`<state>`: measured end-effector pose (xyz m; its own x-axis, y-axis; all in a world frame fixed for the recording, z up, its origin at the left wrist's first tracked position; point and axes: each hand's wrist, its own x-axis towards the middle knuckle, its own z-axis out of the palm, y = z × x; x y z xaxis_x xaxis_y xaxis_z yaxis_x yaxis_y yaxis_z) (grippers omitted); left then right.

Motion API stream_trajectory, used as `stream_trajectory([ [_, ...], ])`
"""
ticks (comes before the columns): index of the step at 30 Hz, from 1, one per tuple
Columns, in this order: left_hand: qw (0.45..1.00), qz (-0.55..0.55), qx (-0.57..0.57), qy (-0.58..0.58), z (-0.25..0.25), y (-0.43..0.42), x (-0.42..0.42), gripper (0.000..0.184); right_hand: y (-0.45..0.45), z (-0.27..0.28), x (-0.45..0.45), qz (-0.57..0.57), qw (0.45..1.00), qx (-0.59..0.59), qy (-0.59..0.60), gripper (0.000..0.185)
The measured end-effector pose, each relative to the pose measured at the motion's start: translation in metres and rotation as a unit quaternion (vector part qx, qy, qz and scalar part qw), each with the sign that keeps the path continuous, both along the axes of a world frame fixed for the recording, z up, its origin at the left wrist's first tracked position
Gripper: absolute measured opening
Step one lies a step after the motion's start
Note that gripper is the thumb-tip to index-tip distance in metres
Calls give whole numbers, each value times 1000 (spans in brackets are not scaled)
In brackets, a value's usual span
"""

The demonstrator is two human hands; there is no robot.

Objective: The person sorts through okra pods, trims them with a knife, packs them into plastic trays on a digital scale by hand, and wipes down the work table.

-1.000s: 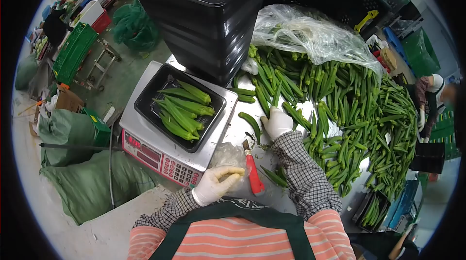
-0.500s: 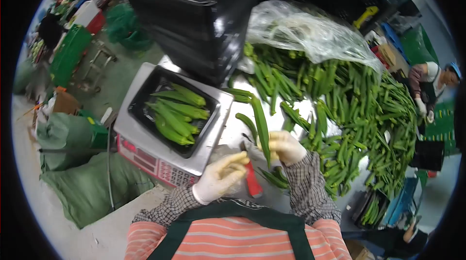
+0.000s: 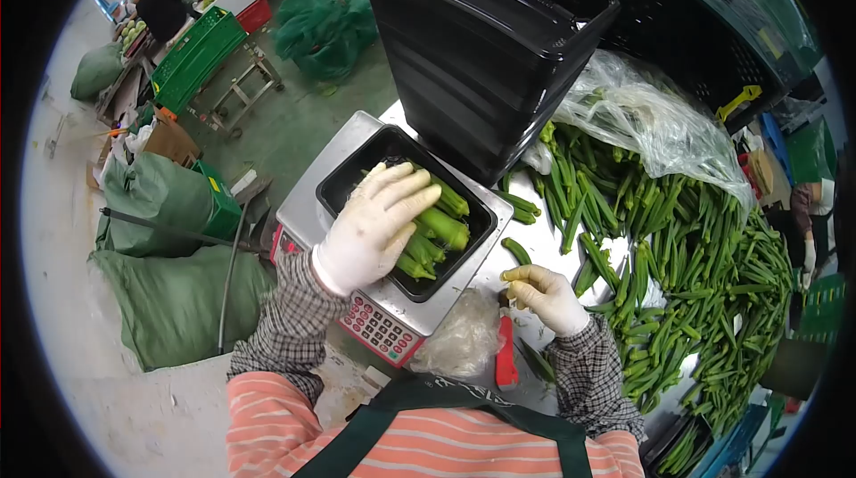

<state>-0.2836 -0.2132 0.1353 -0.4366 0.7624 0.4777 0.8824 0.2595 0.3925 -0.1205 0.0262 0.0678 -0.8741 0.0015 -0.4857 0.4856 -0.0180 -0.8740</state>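
My left hand, in a pale glove, lies over the okra in a black tray, its fingers stretched out across the pods. The palm hides part of the tray's contents. Under the tray is a scale with a red keypad side. My right hand, gloved too, is over the metal table with thumb and fingers drawn together; whether something small is between the fingertips cannot be made out. Just below it lies a red-handled tool, its other end partly hidden. One loose pod rests above the right fingertips.
A tall stack of black trays stands behind the scale. A large okra heap covers the right side, partly under clear plastic. A crumpled plastic bag lies by the scale. Green sacks sit at left; another person's arm shows far right.
My left hand has moved up and left onto the okra in the tray. The long pod that was in my right hand is gone from it. The view has shifted.
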Motion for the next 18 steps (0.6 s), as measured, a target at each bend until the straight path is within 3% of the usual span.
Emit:
stream_trajectory([
  [1,999,-27,-35,8,-7,-6,-8,42,1,-3,-1,-4,1000,14,10,27],
  [3,997,-35,3,-64,3,-27,-13,35,7,-12,1,-14,999,39,32,26],
  [9,957,185,170,-146,7,-91,-5,26,34,-52,2,-100,953,269,99,21],
  [12,931,255,200,-169,3,-115,2,23,35,-61,-7,-66,903,410,108,24],
  [18,894,315,271,-168,2,-147,17,20,15,-78,-19,11,851,514,110,27],
])
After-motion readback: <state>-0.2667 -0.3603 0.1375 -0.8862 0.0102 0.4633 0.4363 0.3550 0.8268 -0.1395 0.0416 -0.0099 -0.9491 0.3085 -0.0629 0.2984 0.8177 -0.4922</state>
